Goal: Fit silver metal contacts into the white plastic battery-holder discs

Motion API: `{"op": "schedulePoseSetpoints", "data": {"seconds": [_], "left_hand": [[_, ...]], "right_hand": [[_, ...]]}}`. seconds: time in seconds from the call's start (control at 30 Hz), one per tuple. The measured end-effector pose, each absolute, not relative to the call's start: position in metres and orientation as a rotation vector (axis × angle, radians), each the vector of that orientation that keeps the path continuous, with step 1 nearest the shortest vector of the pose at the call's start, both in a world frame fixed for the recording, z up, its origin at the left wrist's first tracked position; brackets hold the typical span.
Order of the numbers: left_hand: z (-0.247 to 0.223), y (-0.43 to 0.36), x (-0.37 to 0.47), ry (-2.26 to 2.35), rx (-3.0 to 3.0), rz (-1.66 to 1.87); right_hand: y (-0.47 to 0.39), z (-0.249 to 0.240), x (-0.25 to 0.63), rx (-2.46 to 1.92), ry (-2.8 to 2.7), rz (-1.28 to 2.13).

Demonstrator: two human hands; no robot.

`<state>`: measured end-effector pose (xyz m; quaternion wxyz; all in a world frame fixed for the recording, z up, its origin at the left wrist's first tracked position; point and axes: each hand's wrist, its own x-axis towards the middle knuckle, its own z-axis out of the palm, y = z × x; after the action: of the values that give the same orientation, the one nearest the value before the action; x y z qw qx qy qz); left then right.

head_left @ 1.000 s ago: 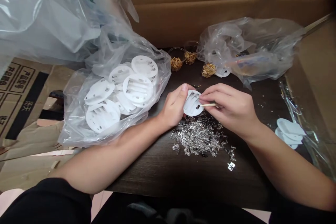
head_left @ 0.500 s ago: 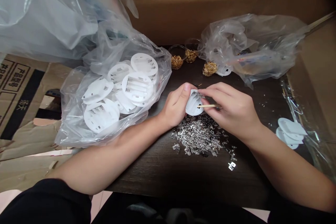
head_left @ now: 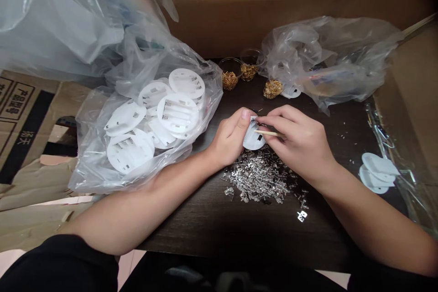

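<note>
My left hand (head_left: 230,139) grips the left edge of a round white plastic piece (head_left: 253,140), thumb on top, above a heap of small silvery metal parts (head_left: 256,178). My right hand (head_left: 297,143) holds a thin wooden stick (head_left: 268,133) that points left across the white piece. Its index fingertip and thumb are near the upper right of the piece, and whatever is under the fingertip is too small to make out. A dark slot shows in the piece just below the stick.
An open plastic bag (head_left: 92,146) with several round white pieces (head_left: 178,113) lies at the left. Clear cups of golden parts (head_left: 230,80) stand at the back. Another plastic bag (head_left: 328,59) is at the back right. White pieces (head_left: 378,171) are stacked at the right. Cardboard (head_left: 290,13) surrounds the dark table (head_left: 205,223).
The fingers of my right hand have shifted slightly left and up over the white piece. The stick's tip has moved up and left, away from the dark slot.
</note>
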<state>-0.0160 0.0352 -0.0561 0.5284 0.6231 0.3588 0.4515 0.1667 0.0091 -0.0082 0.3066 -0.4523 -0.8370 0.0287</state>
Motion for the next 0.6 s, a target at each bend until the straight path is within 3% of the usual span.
{"op": "schedulePoseSetpoints", "data": {"seconds": [0.6], "left_hand": [[-0.0566,0.0347,-0.0165,0.844,1.465,1.042]], "right_hand": [[0.0077,-0.0056,0.1763,-1.187,-2.103,0.154]]}}
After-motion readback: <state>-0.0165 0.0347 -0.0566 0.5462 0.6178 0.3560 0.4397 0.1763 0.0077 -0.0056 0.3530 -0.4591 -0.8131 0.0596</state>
